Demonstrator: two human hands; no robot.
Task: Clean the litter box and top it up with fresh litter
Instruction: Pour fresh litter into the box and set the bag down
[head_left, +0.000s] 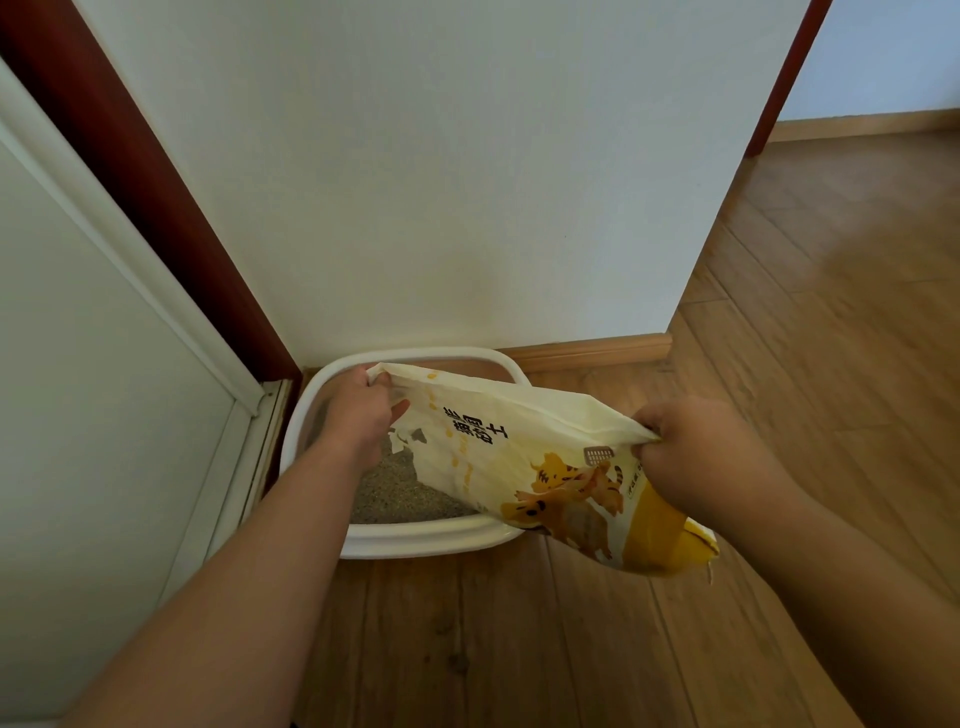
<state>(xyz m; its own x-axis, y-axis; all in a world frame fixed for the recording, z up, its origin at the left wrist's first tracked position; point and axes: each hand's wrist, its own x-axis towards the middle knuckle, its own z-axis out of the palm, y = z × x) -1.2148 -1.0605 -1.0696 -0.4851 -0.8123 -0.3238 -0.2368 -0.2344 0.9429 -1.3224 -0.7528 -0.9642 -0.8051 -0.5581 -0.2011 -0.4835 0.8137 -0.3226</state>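
A white door panel (104, 364) and dark red frame (156, 208) hem in the left side, where the litter box (415, 535) sits on the wood floor (519, 649), its far rim against the wall (441, 182) and baseboard (587, 353). The left hand (358, 410) pinches one corner of the litter bag (524, 467) over the box; the right hand (691, 452) clamps the other corner beyond the near right rim. Grey litter (395, 493) lies in the tray below. This looks like the top-up step. Whether grains are falling, or where the bag's opening lies, cannot be told. Next, the pour likely calls for keeping the opening inside the rim. Open floor lies only to the right and toward the person.
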